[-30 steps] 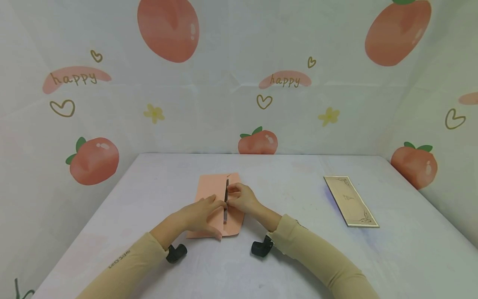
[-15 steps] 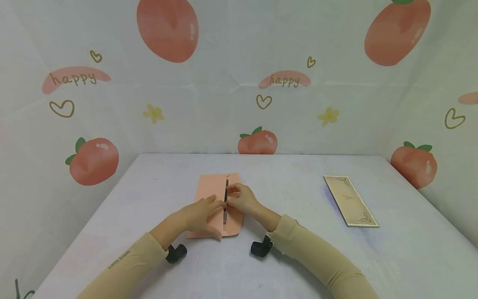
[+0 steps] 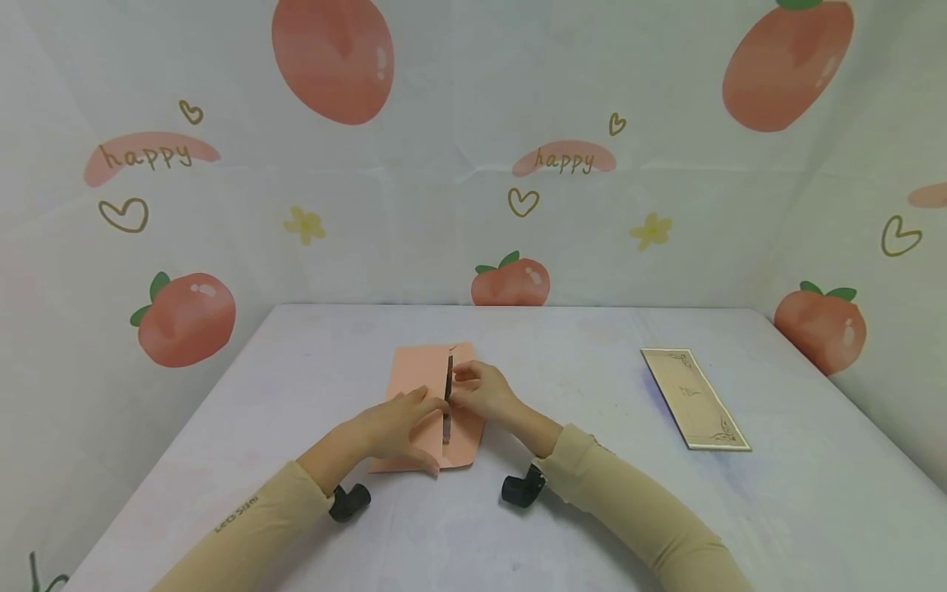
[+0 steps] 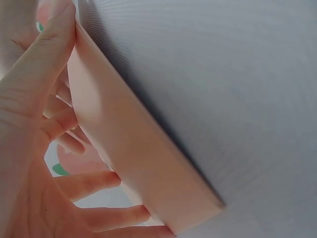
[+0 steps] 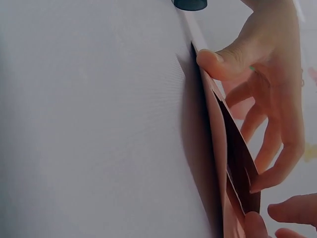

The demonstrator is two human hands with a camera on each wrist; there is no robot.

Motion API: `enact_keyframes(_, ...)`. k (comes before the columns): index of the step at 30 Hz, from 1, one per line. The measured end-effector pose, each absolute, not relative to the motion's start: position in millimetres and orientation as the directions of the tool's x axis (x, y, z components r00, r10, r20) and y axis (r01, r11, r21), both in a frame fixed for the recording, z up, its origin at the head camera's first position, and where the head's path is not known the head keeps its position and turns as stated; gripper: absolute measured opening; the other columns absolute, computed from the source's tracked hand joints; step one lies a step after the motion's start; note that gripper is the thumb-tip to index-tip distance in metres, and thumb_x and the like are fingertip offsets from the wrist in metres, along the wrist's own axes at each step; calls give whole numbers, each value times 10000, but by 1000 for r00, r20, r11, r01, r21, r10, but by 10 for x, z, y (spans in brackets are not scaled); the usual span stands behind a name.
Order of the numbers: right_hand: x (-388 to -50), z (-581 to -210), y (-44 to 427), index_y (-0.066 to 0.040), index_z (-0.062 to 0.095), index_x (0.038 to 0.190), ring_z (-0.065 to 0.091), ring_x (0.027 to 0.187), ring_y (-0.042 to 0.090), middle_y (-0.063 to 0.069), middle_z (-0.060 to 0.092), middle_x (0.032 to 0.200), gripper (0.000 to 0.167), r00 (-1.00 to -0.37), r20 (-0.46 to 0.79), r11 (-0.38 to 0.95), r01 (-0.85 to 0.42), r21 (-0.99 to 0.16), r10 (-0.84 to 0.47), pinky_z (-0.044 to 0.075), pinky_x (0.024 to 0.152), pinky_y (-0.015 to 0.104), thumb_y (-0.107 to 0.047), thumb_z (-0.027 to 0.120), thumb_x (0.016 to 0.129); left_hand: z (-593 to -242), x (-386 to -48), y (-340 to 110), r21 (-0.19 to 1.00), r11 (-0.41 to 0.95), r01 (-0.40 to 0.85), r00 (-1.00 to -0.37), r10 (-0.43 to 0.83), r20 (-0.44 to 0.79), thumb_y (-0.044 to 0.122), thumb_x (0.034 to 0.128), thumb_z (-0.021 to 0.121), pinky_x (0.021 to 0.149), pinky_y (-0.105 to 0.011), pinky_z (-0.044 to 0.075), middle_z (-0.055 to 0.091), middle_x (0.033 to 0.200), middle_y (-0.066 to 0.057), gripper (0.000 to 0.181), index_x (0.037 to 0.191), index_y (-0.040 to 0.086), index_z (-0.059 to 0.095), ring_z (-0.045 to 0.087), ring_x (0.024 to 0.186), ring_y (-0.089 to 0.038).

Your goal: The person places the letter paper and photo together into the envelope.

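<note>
A pink envelope (image 3: 418, 370) lies on the desk (image 3: 562, 526) left of its middle, under the left hand (image 3: 399, 423), whose fingers spread across its left panel, and beside the right hand (image 3: 484, 396), which touches the slit; whether it pinches the paper I cannot tell. A wide stretch of desk separates the envelope from the left edge, another from the tan card (image 3: 695, 400) toward the right edge. The slit's dark inside is unreadable; the desk's near edge is cut off.
</note>
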State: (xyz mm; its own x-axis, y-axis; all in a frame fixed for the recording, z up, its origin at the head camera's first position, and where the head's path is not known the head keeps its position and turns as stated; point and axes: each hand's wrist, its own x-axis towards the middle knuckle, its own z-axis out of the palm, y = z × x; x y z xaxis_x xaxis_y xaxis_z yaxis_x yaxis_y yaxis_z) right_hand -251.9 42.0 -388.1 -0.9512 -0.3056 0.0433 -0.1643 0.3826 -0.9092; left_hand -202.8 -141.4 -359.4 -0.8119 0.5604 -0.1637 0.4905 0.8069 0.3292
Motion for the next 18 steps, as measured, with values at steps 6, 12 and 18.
enact_keyframes(6, -2501, -3825, 502, 39, 540, 1210, 634, 1011, 291, 218, 593, 1167, 391, -949, -19, 332, -91, -939, -316, 566, 733, 305, -27, 622, 833, -3612, -2035, -1412, 321, 790, 522, -801, 584, -135, 520, 662, 774, 825, -512, 495, 462, 1220, -127, 722, 1240, 209, 473, 533, 1102, -365)
enact_keyframes(12, -2502, -3790, 619, 49, 559, 1185, 665, 793, 178, 227, 618, 1103, 352, -949, -40, 342, -73, -937, -314, 564, 666, 279, -30, 606, 844, -3629, -2039, -1424, 316, 776, 546, -791, 602, -113, 523, 666, 770, 774, -466, 505, 459, 1144, -74, 689, 1208, 223, 468, 530, 1040, -298)
enact_keyframes(18, -2504, -3802, 740, 52, 568, 1175, 645, 690, 114, 213, 630, 1051, 342, -946, -39, 373, -89, -924, -321, 554, 642, 254, -44, 614, 850, -3633, -2048, -1422, 316, 781, 539, -793, 596, -122, 534, 662, 768, 776, -451, 501, 451, 1119, -48, 698, 1211, 223, 468, 525, 1021, -275)
